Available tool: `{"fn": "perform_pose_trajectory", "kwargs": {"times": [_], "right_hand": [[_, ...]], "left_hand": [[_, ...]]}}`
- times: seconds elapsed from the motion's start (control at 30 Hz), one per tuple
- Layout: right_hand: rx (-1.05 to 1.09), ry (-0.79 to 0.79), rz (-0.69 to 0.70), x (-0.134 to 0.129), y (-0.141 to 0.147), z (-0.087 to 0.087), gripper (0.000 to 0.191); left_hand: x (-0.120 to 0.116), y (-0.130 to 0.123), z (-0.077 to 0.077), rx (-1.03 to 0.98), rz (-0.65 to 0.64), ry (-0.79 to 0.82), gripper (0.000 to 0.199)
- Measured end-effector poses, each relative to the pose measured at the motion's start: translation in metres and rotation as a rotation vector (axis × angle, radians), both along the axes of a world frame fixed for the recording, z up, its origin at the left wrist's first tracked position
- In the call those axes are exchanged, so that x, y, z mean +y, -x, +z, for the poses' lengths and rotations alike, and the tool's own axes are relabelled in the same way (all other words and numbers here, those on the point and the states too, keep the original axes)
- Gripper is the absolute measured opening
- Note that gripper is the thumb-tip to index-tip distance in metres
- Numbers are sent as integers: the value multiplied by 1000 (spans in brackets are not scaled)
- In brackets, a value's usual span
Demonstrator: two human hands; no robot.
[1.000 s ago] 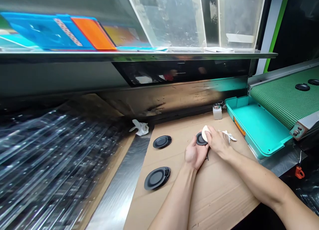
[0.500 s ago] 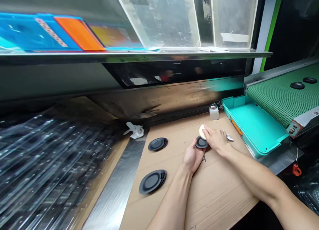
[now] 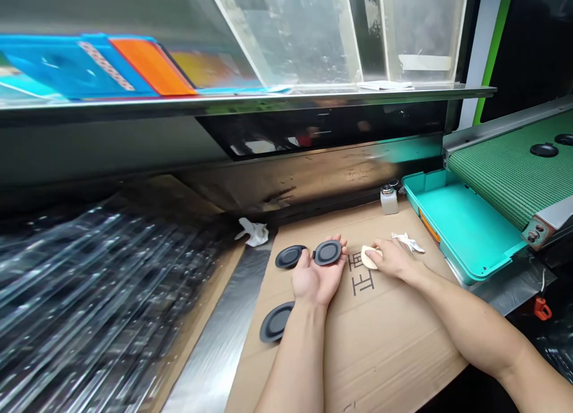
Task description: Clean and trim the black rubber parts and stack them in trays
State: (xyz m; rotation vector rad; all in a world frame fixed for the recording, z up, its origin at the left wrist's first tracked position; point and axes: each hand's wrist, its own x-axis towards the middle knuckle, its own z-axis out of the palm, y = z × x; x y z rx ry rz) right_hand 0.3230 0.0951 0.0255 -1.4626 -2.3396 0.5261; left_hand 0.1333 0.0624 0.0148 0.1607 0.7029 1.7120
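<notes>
My left hand (image 3: 316,279) lies palm up above the cardboard, its fingers under a black oval plastic cap (image 3: 327,252) with a raised rim and a small tab. To its left is a black oval stack of similar caps (image 3: 289,256), close to my thumb. A second group of larger black oval caps (image 3: 275,323) is partly covered by my left forearm. My right hand (image 3: 394,258) pinches a round cream-coloured pad (image 3: 369,258), low over the cardboard and apart from the cap. Just behind that hand is a crumpled white wipe (image 3: 407,242).
A cardboard sheet (image 3: 380,335) covers the bench. At its back stands a pump bottle (image 3: 389,200). On the right are a turquoise tray (image 3: 474,222) and a green conveyor belt (image 3: 501,162) carrying black caps. Clear plastic trays (image 3: 89,299) pile up left; a metal shelf (image 3: 313,96) crosses above.
My left hand has moved left with the cap, towards the rear stack. The pad in my right hand has come away from the cap and sits lower, uncovering printed characters on the cardboard.
</notes>
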Motion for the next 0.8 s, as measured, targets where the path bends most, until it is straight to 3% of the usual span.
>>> {"fn": "perform_pose_trajectory", "kwargs": {"times": [0.43, 0.67, 0.8], "right_hand": [[-158, 6, 30, -3, -1, 10, 40], [-148, 3, 31, -1, 0, 6, 40], [-153, -1, 32, 0, 0, 6, 41]], "left_hand": [[-9, -4, 14, -210, -152, -147, 50], [-11, -9, 15, -350, -259, -180, 69], [-12, -10, 18, -322, -272, -156, 67]]}}
